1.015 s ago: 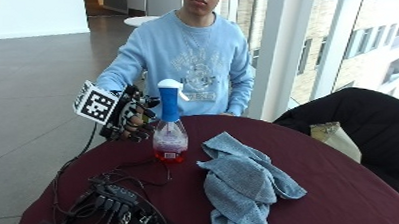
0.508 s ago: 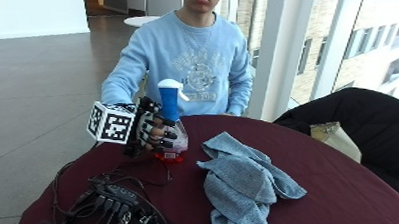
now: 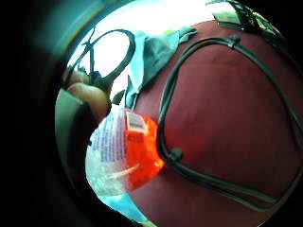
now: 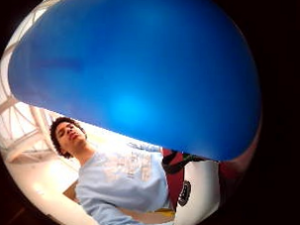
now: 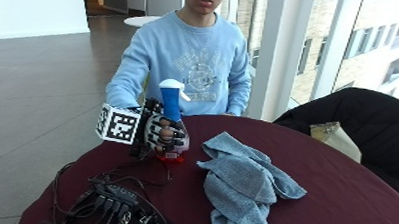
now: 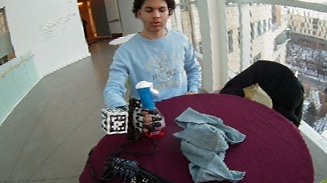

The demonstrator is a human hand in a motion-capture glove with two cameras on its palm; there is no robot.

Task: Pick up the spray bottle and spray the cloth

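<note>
Here, a person in a light blue sweatshirt is sitting at the far side of a round surface [image 5: 356,197] covered in dark maroon cloth. The gloved right hand [image 5: 164,135] is wrapping its fingers [image 5: 172,133] around the lower body of the spray bottle [image 5: 170,122], grasping it. The bottle is standing upright on the left part of the surface, with its base touching or just above the maroon cover; which one cannot be told. It is showing a tall blue neck, a white spray head with the nozzle pointing right, and a clear body with red liquid pooling at the bottom. In the little finger side palm view, the bottle [image 3: 124,151] is showing a white printed label with a barcode above the red liquid.

The cloth [image 5: 247,181], a crumpled grey-blue towel, is lying just right of the bottle and reaching toward the near edge. A black box with plugged-in cables [image 5: 113,201] is sitting at the near left. A dark jacket [image 5: 349,114] is draping over a chair at the far right.
</note>
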